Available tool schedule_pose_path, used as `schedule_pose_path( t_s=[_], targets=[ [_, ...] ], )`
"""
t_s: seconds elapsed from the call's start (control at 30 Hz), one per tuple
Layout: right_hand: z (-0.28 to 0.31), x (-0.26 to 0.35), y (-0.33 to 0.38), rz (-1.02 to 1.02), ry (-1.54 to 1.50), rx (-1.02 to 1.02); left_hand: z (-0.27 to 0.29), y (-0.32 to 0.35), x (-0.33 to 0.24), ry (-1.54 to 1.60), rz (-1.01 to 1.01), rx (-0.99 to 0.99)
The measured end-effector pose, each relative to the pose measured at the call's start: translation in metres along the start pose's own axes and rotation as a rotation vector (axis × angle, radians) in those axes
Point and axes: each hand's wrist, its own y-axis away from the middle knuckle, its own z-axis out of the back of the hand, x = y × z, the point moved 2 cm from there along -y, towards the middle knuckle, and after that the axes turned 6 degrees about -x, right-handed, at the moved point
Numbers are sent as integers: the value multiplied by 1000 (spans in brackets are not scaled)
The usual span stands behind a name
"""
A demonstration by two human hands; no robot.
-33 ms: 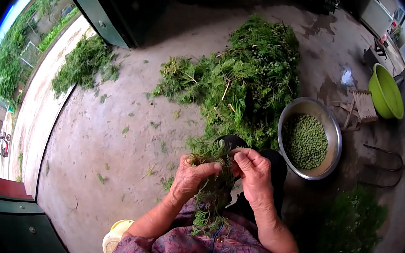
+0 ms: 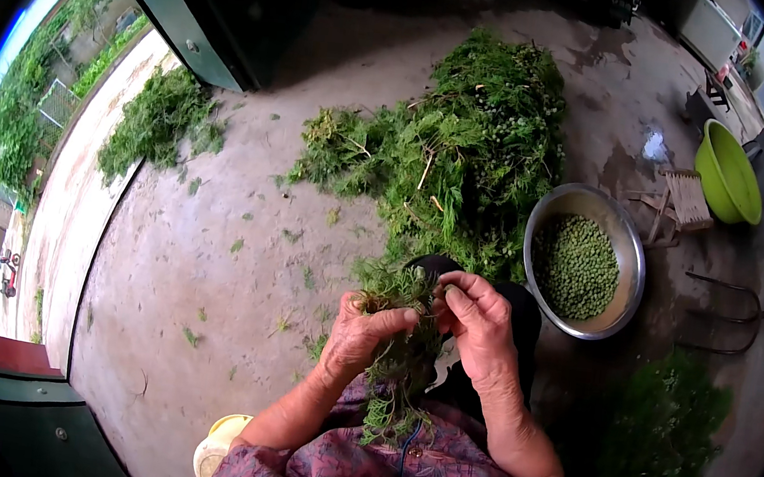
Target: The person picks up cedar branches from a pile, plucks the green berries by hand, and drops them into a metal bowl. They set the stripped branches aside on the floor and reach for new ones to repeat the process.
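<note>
My left hand [image 2: 360, 337] is closed round a bunch of green, feathery conifer sprigs [image 2: 396, 417] held above my lap. Some of the sprigs stick up past the thumb, and the rest hang down over my patterned shirt. Beside the bunch, my right hand [image 2: 480, 328] is in a pinch, thumb and forefinger together at its edge. Whatever lies between those fingertips is too small to make out. To the right of my knee stands a metal basin [image 2: 638, 256] holding many small, round green cones [image 2: 574, 268].
A large heap of cut conifer branches [image 2: 480, 146] lies ahead. A smaller pile [image 2: 156, 126] is by the doorway at left. Rightward are a small wooden stool [image 2: 687, 201], a lime-green tub [image 2: 729, 173] and dark greenery [image 2: 658, 445]. A pale yellow container [image 2: 219, 445] sits at lower left.
The fingers of my right hand have shifted slightly at the edge of the bunch, the fingertips a little higher. My left hand keeps its hold.
</note>
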Motion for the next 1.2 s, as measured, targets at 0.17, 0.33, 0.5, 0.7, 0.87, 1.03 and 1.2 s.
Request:
schedule_pose_path(
  t_s=[0.17,0.33,0.5,0.7,0.87,1.03,1.2],
  targets=[
    [6,2,-10,-150,-71,138,-3,1,6,13,7,76],
    [1,1,-5,-99,-7,252,-4,0,11,6,0,68],
    [4,-1,-4,81,109,241,-8,0,11,32,1,62],
    [6,-7,8,143,140,122,-14,7,4,-69,-36,-38],
    [5,-7,12,201,207,28,-19,11,4,-31,-95,-87],
    [11,-9,7,-178,-331,20,-16,12,1,-6,-22,10],
    [4,1,12,-251,-129,117,-10,11,5,-21,26,68]
  ],
)
